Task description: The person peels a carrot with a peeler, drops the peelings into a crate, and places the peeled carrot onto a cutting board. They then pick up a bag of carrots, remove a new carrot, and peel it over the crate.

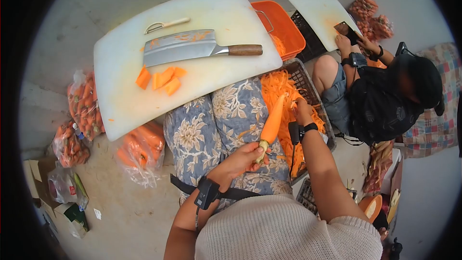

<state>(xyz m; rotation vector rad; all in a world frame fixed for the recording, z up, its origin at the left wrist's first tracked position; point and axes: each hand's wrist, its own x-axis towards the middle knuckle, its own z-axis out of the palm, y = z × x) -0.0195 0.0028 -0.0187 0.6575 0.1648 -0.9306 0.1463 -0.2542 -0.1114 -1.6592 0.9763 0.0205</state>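
Note:
A peeled orange carrot slants upward over my lap, its pale stem end low. My left hand is closed around that stem end. Close to the carrot's upper part, my right hand is closed over the peelings; what its fingers hold is too small to make out. Below it, a plastic crate is heaped with long carrot peelings. On the white cutting board in front of me lie a cleaver, a peeler and several carrot chunks.
An orange basin stands beyond the crate. To the right, another person works with a cleaver at a second white board. Bags of carrots sit on the floor at left, with another carrot bag beside my knee.

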